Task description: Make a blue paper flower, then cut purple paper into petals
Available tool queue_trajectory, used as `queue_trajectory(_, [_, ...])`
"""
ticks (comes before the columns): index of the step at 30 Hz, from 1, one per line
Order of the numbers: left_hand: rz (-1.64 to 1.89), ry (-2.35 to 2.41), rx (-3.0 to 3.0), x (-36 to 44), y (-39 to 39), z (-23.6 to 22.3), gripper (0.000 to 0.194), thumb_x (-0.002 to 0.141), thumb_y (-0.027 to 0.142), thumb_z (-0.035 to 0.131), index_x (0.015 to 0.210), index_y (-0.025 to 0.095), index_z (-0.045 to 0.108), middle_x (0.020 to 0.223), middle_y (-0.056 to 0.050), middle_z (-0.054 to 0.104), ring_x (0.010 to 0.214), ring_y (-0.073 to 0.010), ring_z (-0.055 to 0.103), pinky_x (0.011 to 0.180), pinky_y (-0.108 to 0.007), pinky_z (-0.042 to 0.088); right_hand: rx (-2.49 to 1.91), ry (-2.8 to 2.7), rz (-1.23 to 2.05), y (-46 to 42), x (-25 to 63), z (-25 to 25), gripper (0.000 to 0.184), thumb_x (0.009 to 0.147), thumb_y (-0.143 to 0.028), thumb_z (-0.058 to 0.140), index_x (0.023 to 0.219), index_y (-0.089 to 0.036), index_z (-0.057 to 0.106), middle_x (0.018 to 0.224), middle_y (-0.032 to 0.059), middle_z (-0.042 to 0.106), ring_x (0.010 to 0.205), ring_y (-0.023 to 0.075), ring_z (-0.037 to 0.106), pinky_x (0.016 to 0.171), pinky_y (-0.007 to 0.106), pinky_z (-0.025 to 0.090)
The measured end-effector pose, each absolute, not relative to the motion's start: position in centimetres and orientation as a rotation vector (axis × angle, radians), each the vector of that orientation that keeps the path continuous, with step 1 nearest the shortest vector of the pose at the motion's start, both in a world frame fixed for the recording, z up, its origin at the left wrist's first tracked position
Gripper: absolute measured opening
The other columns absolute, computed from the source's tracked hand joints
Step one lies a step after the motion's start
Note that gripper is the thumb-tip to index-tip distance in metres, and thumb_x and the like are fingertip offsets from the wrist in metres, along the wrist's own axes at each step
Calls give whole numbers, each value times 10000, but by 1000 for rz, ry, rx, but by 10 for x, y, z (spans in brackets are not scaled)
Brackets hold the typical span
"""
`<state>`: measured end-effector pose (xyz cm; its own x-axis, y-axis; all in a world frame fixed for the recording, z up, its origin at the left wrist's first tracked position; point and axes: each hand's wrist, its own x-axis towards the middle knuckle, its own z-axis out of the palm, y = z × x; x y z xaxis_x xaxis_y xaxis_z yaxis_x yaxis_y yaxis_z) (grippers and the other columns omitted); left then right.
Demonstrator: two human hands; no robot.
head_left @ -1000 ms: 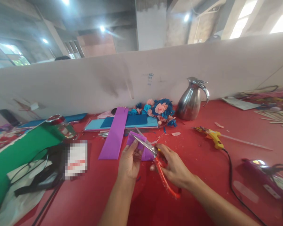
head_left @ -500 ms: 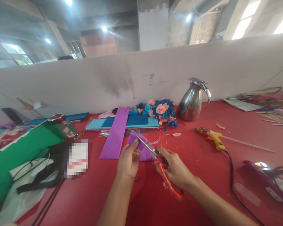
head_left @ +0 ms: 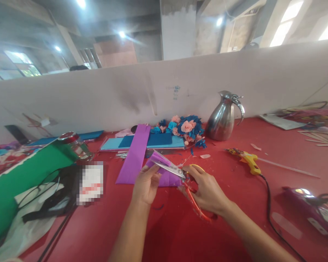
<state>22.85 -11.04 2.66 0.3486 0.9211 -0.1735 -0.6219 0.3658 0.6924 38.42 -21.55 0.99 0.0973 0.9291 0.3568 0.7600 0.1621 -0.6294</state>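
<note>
While the left hand [head_left: 146, 185] has a folded purple piece [head_left: 160, 158] pinched between thumb and fingers, the right hand's [head_left: 207, 191] fingers are curled round orange-handled scissors [head_left: 180, 173] (blades right at the purple), just above the red table [head_left: 174, 236].

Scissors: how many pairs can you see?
1: scissors in the right hand, held at the purple paper in the left hand. More could be hidden.

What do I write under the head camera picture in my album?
Left hand holds purple paper, right hand holds scissors, and blue and pink flowers sit behind.
</note>
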Motion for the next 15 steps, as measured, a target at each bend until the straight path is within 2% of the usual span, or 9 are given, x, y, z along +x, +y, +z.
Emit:
queue_trajectory(4, [1051,607,620,229,-112,27,204,516,106,844,656,153,702,647,-8,722,648,-129,668,655,-229,519,-1614,-1711,368,-216,386,12,419,781,-392,635,1144,-225,507,1009,63,600,839,202,572,703,303,443])
queue_trajectory(7, [1043,587,654,230,-114,28,191,534,128,839,677,156,715,643,-12,722,652,-145,672,693,-260,527,-1575,-1708,418,-216,386,12,426,767,-371,655,1136,-213,509,981,61,598,800,192,566,699,301,441])
queue_trajectory(15, [1022,601,744,228,-114,33,191,543,150,837,706,151,737,634,-16,718,570,-114,638,501,-178,444,-1566,-1701,436,-217,383,13,282,776,-267,615,1039,-204,535,881,45,609,751,186,579,662,272,429])
